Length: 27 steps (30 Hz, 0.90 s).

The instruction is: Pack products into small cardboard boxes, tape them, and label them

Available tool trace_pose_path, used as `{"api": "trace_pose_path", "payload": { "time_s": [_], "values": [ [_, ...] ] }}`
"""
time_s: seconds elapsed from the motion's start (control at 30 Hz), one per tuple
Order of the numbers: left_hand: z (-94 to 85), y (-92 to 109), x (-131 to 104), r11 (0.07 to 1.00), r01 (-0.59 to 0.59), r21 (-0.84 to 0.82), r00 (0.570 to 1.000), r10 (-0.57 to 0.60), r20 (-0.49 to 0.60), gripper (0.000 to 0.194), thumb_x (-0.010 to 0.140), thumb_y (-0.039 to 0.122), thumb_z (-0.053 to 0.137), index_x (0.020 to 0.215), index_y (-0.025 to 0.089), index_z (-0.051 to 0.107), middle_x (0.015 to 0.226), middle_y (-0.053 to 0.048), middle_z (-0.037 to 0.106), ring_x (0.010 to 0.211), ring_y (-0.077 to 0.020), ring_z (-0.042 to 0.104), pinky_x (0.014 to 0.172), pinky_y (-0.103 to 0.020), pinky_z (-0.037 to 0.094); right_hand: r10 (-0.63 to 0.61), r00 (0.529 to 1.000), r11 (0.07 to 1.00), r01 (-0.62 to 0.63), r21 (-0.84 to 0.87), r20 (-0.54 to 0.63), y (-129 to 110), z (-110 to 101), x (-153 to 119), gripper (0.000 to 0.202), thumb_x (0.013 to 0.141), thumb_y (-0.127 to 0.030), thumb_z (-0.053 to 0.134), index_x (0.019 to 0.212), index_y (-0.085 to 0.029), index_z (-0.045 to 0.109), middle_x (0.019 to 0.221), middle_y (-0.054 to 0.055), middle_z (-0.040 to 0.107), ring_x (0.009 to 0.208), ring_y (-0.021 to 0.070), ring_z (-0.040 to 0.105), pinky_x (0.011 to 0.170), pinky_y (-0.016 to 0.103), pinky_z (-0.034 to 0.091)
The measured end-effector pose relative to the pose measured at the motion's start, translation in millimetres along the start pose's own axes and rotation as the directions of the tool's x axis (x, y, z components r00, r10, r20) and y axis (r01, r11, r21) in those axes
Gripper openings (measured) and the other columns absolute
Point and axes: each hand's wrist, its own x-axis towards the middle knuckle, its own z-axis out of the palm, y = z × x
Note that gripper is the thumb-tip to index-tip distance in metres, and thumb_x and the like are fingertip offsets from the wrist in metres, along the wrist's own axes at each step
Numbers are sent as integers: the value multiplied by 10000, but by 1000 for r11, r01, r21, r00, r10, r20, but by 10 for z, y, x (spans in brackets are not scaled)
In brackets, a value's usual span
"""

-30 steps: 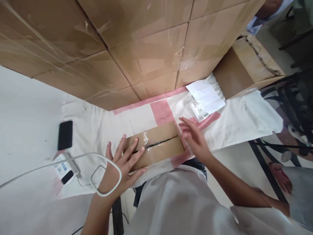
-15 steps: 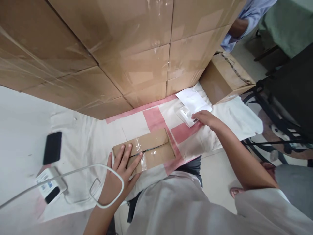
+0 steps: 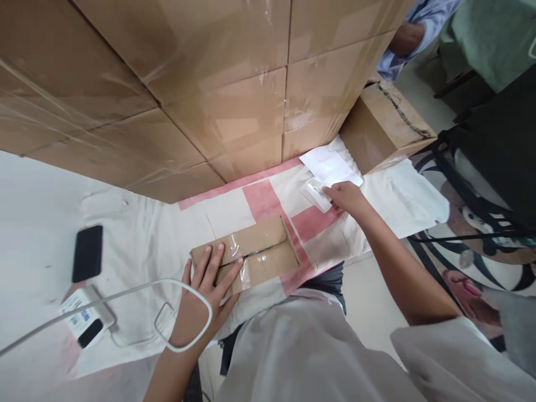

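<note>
My left hand [image 3: 211,279] lies flat with spread fingers on the left end of a small taped cardboard box [image 3: 268,254]. The box rests on a white and pink cloth [image 3: 226,215]. Off to the right, my right hand [image 3: 345,198] has its fingers pinched at the edge of a small white packet [image 3: 316,194]; whether it grips the packet or something small on it is hidden. White paper sheets [image 3: 330,166] lie just behind the packet.
Large taped cartons [image 3: 234,84] form a wall at the back. An open carton [image 3: 387,125] stands at the back right, near a person's sleeve [image 3: 433,25]. At the left are a black phone [image 3: 87,254], a white labelled device [image 3: 86,315] and a looped white cable [image 3: 125,291].
My right hand has shifted slightly up and left over the white packet, its fingers now closer together. My left hand stays on the box. The view has moved a little.
</note>
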Motion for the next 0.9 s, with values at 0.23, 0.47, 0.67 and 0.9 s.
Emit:
{"api": "trace_pose_path", "payload": {
  "time_s": [0.23, 0.47, 0.67, 0.9],
  "values": [
    [2, -5, -1, 1000, -1, -31, 1000, 1, -14, 700, 869, 384, 786, 1520, 382, 529, 1713, -113, 303, 1578, -398, 284, 1253, -617, 180, -54, 987, 892, 115, 438, -148, 287, 154, -99, 510, 702, -368, 753, 448, -245, 329, 382, -29, 459, 401, 123, 512, 418, 225, 329],
    [-9, -13, 9, 999, 2, -49, 1000, -3, -22, 719, 874, 389, 782, 1535, 415, 500, 1725, -88, 278, 1578, -404, 278, 1249, -618, 189, -201, 944, 803, 312, 509, -262, 473, 243, -294, 439, 738, -429, 708, 447, -226, 451, 630, 50, 671, 634, 167, 655, 617, 281, 507],
    [3, -27, -2, 999, -6, -49, 1000, 4, -28, 770, 876, 390, 779, 1565, 440, 438, 1733, -77, 261, 1575, -404, 285, 1251, -626, 191, -167, 939, 893, 274, 357, -301, 498, 236, -348, 477, 745, -392, 723, 438, -234, 393, 496, 7, 571, 598, 177, 624, 606, 292, 491],
    [17, -72, -12, 998, -62, 28, 998, 63, -24, 798, 880, 373, 767, 1590, 414, 406, 1732, -94, 257, 1569, -420, 293, 1237, -642, 234, -126, 958, 797, 252, 549, -257, 557, 385, -384, 505, 776, -528, 702, 491, -238, 403, 674, 64, 684, 646, 190, 676, 669, 326, 575]
  ]
}}
